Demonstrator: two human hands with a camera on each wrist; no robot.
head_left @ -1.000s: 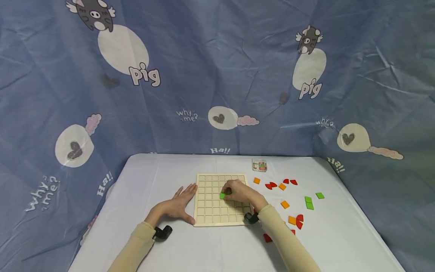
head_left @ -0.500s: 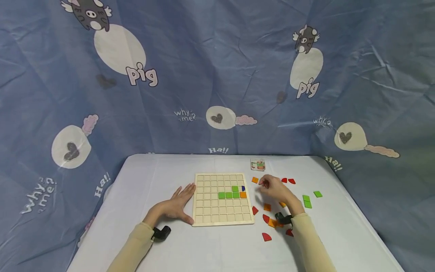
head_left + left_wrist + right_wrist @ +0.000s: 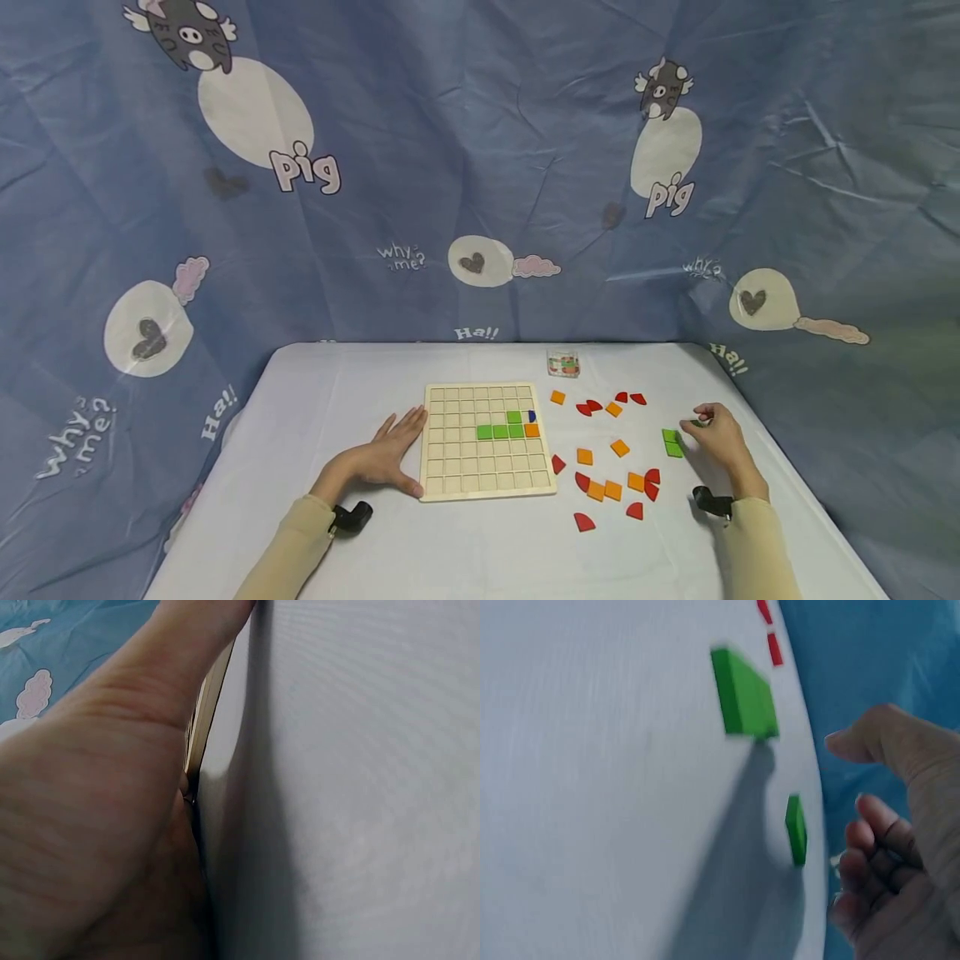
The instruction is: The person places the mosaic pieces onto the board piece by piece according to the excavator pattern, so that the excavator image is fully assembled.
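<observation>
A wooden grid board (image 3: pixel 487 471) lies mid-table. Several green square tiles (image 3: pixel 500 432), an orange square tile (image 3: pixel 532 430) and a dark blue half-round piece (image 3: pixel 532 416) sit in its cells. My left hand (image 3: pixel 386 454) rests along the board's left edge, fingers and thumb spread; the left wrist view shows mostly its palm side (image 3: pixel 97 810). Far right, my right hand (image 3: pixel 720 437) hovers at a lone green tile (image 3: pixel 796 829), thumb and fingers apart in the right wrist view, nothing between them. Two green tiles (image 3: pixel 672 442) lie side by side just left of this hand.
Between board and right hand are scattered orange squares (image 3: pixel 584 457) and red quarter-round pieces (image 3: pixel 584 522). A small picture card (image 3: pixel 562 364) lies near the table's back edge. Behind the white table (image 3: pixel 480 558) hangs a blue printed cloth (image 3: pixel 420 175).
My right hand has left the board, where it placed a green tile, and swept right over the loose pieces to the lone green tile. The left hand keeps its place at the board.
</observation>
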